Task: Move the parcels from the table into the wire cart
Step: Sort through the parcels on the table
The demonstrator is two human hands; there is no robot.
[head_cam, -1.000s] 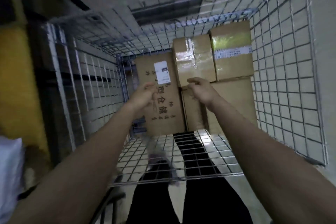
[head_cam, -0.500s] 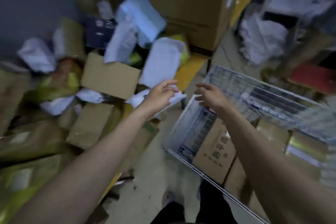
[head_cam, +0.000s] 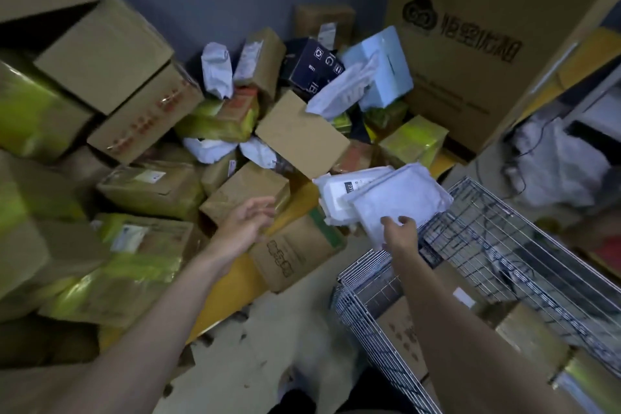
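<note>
The right hand (head_cam: 400, 232) is pinching the near corner of a white poly mailer (head_cam: 400, 202), which is lying on a second white bag (head_cam: 339, 193) at the table's yellow edge (head_cam: 295, 202), just beside the wire cart (head_cam: 487, 245). The mailer is looking light, limp and slick, so a grip further in would probably be holding better. The left hand (head_cam: 247, 223) is hanging with fingers spread, grasping nothing, left of the cart. The cart's rim is sitting close, leaving little clearance.
</note>
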